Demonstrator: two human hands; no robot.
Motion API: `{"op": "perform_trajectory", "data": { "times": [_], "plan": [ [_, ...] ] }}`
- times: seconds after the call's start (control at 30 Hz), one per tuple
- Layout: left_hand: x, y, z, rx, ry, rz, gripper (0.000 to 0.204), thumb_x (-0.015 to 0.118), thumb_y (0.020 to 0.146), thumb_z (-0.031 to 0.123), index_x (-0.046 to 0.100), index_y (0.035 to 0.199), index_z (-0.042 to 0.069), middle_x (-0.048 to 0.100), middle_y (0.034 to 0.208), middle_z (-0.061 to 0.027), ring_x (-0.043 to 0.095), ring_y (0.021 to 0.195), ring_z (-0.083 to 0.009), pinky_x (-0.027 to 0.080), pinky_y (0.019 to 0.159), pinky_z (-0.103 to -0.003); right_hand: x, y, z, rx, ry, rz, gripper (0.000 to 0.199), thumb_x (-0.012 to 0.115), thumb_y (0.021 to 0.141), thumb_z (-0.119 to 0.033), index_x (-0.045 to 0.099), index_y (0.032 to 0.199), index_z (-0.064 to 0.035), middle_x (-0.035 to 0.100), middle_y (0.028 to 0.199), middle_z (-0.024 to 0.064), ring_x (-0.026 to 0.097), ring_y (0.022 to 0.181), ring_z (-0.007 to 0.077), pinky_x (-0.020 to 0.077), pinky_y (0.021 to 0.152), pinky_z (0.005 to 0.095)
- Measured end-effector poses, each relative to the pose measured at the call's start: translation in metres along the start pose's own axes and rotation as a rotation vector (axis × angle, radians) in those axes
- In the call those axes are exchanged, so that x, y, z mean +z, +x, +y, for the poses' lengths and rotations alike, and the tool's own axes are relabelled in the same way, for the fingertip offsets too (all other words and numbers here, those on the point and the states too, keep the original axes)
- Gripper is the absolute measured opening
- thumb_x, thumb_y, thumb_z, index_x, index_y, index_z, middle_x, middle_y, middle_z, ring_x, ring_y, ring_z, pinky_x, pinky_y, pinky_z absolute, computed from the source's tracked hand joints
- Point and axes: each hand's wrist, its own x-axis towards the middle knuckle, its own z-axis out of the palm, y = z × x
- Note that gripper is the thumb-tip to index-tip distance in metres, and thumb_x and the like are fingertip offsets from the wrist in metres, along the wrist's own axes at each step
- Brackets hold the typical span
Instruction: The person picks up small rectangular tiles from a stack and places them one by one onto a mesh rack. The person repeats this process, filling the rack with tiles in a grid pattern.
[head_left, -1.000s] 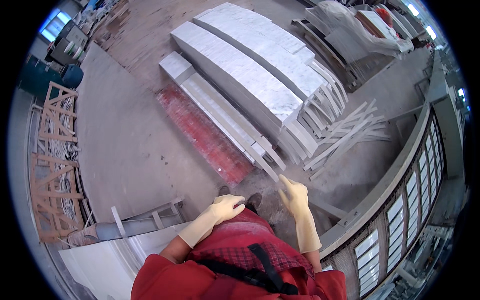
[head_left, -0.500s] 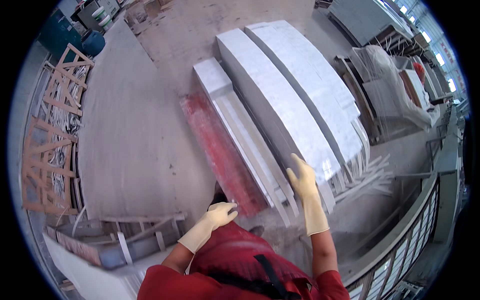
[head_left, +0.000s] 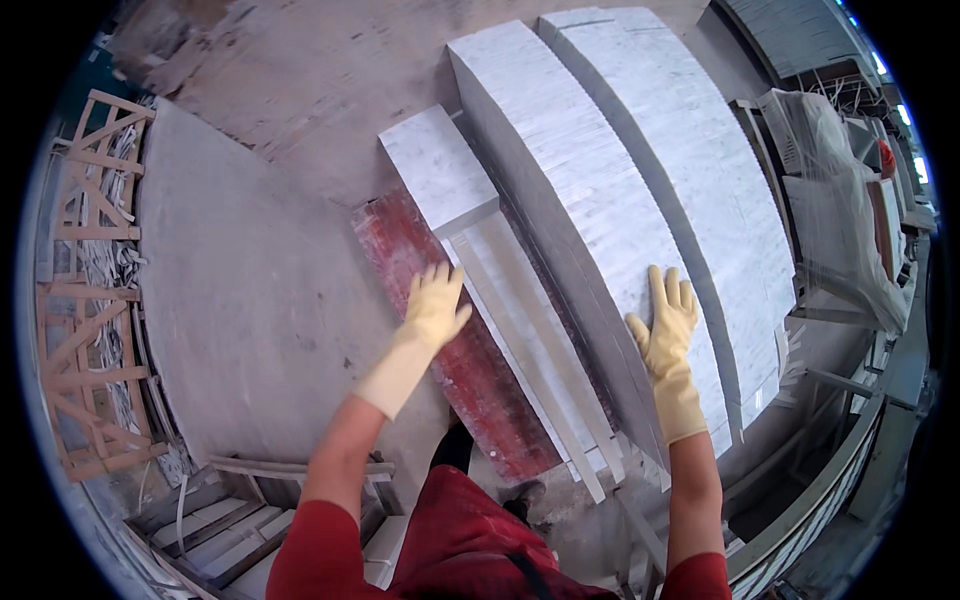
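Observation:
Both my hands wear long cream rubber gloves and hold nothing. My left hand (head_left: 434, 310) is open, fingers apart, over the red base (head_left: 480, 385) beside the low row of slabs. My right hand (head_left: 668, 325) lies open on or just above the middle stack of pale grey-white stone slabs (head_left: 570, 150); whether it touches cannot be told. A second tall stack of slabs (head_left: 690, 150) stands to its right. On the left, a short stack of slabs (head_left: 435, 165) sits at the far end of the low row, with long narrow strips (head_left: 530, 340) running from it toward me.
Wooden crates (head_left: 95, 370) with white scraps stand along the left. Beside them lies a broad grey sheet (head_left: 250, 290). Plastic-wrapped goods (head_left: 835, 200) stand at the right, above a curved metal frame (head_left: 830, 500). A slatted rack (head_left: 250, 540) is at the lower left.
My left hand has reached forward and spread its fingers. My right hand has moved forward and right onto or over the middle stack. The view has shifted nearer to the slabs.

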Motion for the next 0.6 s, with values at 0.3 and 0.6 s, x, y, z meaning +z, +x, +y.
{"op": "perform_trajectory", "data": {
  "times": [0.3,0.6],
  "plan": [
    [-0.007,0.231,0.002,0.02,0.461,0.021,0.097,0.091,0.081,0.04,0.049,0.161,0.007,0.049,0.161,-0.0166,0.04,0.153,-0.0389,0.028,0.127,-0.063,0.003,0.016,0.013,0.019,0.037,-0.076,0.102,0.095,0.072,-0.037,0.052,0.161,-0.0091,0.047,0.162,0.0284,0.044,0.142,0.0529,0.0308,0.123,0.0626],
    [0.009,0.267,0.009,-0.021,0.558,-0.084,0.066,0.079,0.089,0.029,0.064,0.149,0.006,0.051,0.162,-0.0167,0.039,0.155,-0.0402,0.025,0.127,-0.066,0.014,0.012,0.03,-0.009,-0.006,-0.058,0.103,0.066,0.088,-0.078,0.055,0.158,-0.0036,0.05,0.159,0.0334,0.047,0.139,0.0539,0.0319,0.121,0.0615]
  ]
}}
